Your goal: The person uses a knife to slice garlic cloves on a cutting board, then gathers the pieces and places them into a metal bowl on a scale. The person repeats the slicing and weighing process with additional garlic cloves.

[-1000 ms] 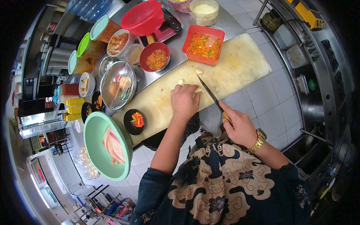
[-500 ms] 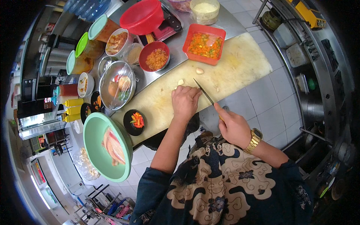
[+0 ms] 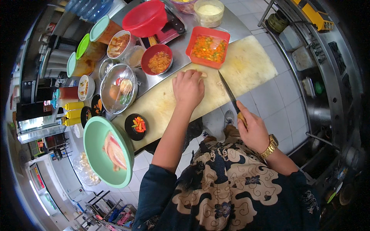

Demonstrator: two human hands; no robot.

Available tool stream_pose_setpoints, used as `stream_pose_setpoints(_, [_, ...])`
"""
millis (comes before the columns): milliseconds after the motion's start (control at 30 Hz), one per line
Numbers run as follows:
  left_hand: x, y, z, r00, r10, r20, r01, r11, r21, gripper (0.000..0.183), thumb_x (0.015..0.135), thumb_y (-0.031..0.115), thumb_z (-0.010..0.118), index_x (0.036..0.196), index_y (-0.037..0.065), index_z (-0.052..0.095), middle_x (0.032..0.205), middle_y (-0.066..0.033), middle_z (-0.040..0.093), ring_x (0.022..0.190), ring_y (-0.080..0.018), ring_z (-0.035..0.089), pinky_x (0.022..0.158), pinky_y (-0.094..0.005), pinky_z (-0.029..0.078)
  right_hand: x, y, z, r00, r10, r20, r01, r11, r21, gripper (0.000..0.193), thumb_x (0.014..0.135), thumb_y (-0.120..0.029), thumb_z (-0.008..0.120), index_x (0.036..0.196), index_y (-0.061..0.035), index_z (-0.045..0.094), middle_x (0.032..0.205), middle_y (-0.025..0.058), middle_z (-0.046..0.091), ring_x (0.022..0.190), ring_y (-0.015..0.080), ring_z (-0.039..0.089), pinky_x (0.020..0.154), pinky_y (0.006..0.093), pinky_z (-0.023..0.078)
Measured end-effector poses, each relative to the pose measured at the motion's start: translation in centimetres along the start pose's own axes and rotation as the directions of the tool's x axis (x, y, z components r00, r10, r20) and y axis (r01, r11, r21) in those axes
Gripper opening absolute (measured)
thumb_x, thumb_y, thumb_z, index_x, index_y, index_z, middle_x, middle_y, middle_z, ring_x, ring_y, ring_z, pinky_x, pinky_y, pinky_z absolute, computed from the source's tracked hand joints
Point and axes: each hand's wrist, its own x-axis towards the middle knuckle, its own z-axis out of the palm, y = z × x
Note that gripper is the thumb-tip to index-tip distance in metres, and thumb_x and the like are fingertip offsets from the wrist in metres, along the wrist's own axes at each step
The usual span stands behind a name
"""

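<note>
My left hand (image 3: 189,88) rests over the cutting board (image 3: 156,109), its fingers bent and drawn together. A peeled garlic clove (image 3: 204,75) shows at the tips of its index finger and thumb, which close against it; what lies under the palm is hidden. In my right hand (image 3: 253,131) is the yellow handle of a kitchen knife (image 3: 228,91). Its dark blade points away from me over the board's front edge, apart from the left hand. Small pale scraps (image 3: 221,85) lie left of the blade.
Beyond the board are an orange tub of diced vegetables (image 3: 209,48), a red bowl of chopped food (image 3: 158,61) and a film-covered metal bowl (image 3: 119,90). At left stand a small black dish of chillies (image 3: 137,126) and a green basin with fish (image 3: 90,154). A stove (image 3: 323,69) is at right.
My left hand has moved up and away from me to the garlic clove, covering where the cut pieces lay. The knife has swung right, away from the left fingers.
</note>
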Motion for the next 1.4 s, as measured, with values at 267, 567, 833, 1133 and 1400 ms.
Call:
stream_pose_setpoints(267, [0.4,0.5,0.6,0.979,-0.134,0.154,0.150,0.984,-0.095,0.026,0.093,0.020,0.072,0.116,0.007,0.075,0.101,-0.0095,0.076,0.094,-0.0300,0.070,0.084,-0.0465,0.054,0.1,-0.4,-0.7,0.999,0.033,0.018,-0.035,0.995,0.088,0.061,0.095,-0.009,0.063,0.154,-0.0064,0.052,0.090,0.0225,0.070,0.083,0.0439,0.068,0.077,0.0507,0.055])
stream_pose_setpoints(567, [-5.1,3.3,0.9,0.770,-0.510,0.384,0.604,0.386,-0.697,0.021,0.098,0.006,0.071,0.116,-0.004,0.072,0.097,-0.0145,0.075,0.085,-0.0193,0.076,0.077,-0.0313,0.062,0.1,0.5,1.1,0.995,-0.049,0.087,0.039,0.993,0.114,0.060,0.094,-0.008,0.062,0.153,-0.0043,0.052,0.093,0.0221,0.071,0.081,0.0424,0.068,0.077,0.0503,0.056])
stream_pose_setpoints(833, [-6.9,3.3,1.1,0.918,-0.385,0.089,0.362,0.730,-0.580,0.013,0.090,0.007,0.077,0.102,0.002,0.078,0.092,-0.0157,0.073,0.074,-0.0250,0.071,0.072,-0.0362,0.059,-0.3,0.5,2.1,0.988,-0.123,0.095,0.126,0.992,-0.022,0.063,0.095,-0.013,0.064,0.157,-0.0130,0.052,0.081,0.0174,0.064,0.070,0.0382,0.066,0.065,0.0490,0.056])
stream_pose_setpoints(1133, [-7.3,3.5,1.7,0.949,-0.316,0.001,0.266,0.797,-0.542,0.008,0.086,0.003,0.078,0.094,0.002,0.076,0.090,-0.0132,0.073,0.076,-0.0257,0.072,0.071,-0.0361,0.059,-0.8,-1.0,0.6,0.976,-0.120,0.179,0.155,0.969,-0.195,0.066,0.094,-0.015,0.065,0.159,-0.0153,0.050,0.082,0.0177,0.062,0.060,0.0371,0.065,0.058,0.0477,0.057])
stream_pose_setpoints(1400, [-7.4,2.7,2.7,0.981,-0.166,-0.105,0.101,0.885,-0.454,0.007,0.086,0.002,0.078,0.090,0.003,0.073,0.091,-0.0124,0.075,0.083,-0.0269,0.073,0.076,-0.0377,0.060,-0.4,-0.4,1.2,0.968,-0.100,0.231,0.161,0.951,-0.266,0.071,0.092,-0.015,0.068,0.160,-0.0161,0.048,0.087,0.0175,0.063,0.064,0.0379,0.066,0.060,0.0492,0.057])
